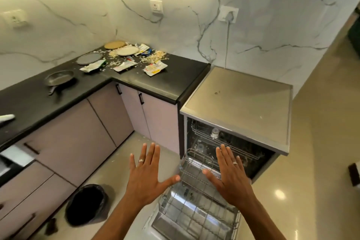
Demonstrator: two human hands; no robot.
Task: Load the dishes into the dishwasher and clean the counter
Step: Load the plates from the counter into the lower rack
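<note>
The dishwasher stands at the right end of the counter with its door down and its lower wire rack pulled out. My left hand and my right hand hover flat over the rack, fingers spread, holding nothing. On the black counter far ahead lie a grey plate, a white plate, a tan plate and a dark frying pan. Torn wrappers and spilled flakes are scattered among them.
A black bin with a liner stands on the floor at the lower left, beside the cabinet doors. A cable runs from a wall socket down behind the dishwasher. Open floor lies to the right.
</note>
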